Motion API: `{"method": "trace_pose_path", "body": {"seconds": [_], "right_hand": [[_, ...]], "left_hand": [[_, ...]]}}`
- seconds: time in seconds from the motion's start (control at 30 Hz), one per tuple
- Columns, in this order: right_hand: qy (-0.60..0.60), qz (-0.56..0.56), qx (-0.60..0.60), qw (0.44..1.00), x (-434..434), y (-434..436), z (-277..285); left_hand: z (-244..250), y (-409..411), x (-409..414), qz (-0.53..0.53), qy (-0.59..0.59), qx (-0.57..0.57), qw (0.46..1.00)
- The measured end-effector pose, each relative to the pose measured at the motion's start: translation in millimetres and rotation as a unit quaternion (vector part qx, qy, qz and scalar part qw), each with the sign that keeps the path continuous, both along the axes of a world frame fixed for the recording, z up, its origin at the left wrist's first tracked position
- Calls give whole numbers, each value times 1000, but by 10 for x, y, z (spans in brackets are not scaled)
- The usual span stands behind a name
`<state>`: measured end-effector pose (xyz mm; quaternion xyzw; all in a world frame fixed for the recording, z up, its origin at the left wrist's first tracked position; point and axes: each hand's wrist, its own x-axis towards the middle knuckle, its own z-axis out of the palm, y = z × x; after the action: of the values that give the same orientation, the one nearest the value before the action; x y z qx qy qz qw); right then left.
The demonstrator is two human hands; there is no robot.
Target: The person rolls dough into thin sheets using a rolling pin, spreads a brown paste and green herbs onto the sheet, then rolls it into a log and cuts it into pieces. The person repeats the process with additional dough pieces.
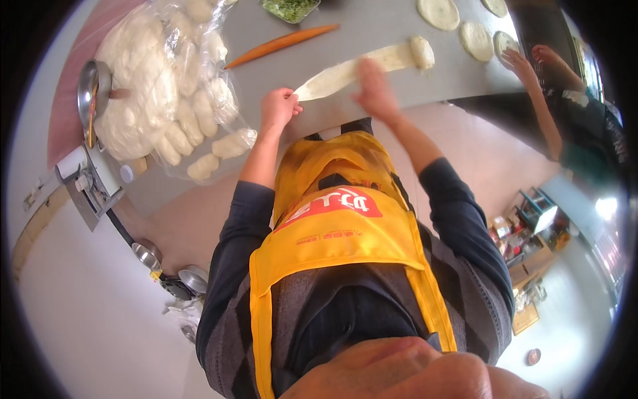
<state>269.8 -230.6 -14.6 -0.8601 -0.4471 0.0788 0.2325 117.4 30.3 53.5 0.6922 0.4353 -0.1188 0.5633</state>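
Observation:
A long flattened strip of dough point(344, 75) lies across the grey worktop, its far right end rolled up into a thick coil point(422, 52). Pinched between the fingertips of my left hand point(280, 107) is the strip's thin left end. My right hand point(375, 90) is blurred over the strip's middle, fingers stretched out; whether it touches the dough I cannot tell. An orange-brown tapered wooden rolling pin point(282, 46) rests behind the strip. To the left, many dough pieces point(187, 119) lie under and beside clear plastic film point(209, 50).
Chopped greens point(290, 7) fill a container at the top edge. Several flat dough rounds point(438, 13) lie at the upper right, where a co-worker's hand point(521, 67) touches one. A metal bowl point(102, 85) stands left of the dough pile.

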Motion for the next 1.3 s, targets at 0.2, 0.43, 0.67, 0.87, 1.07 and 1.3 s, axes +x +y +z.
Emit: {"method": "trace_pose_path", "body": {"seconds": [0.2,0.43,0.67,0.87,1.07,1.3], "right_hand": [[-25,16,-54,998,-364,480,266],[-3,167,-59,984,-717,767,296],[-3,55,-115,992,-951,516,484],[17,162,-83,983,-913,631,287],[-44,68,-136,987,-1095,710,421],[-17,273,-77,959,-1103,1026,438]], "left_hand": [[-11,40,-40,18,6,-14,1000],[-134,178,-223,20,8,-12,1000],[59,95,-194,-22,14,35,999],[-72,315,-302,-36,20,-27,999],[-73,365,-334,-40,-5,-69,997],[-78,263,-492,-37,26,141,989]]}}
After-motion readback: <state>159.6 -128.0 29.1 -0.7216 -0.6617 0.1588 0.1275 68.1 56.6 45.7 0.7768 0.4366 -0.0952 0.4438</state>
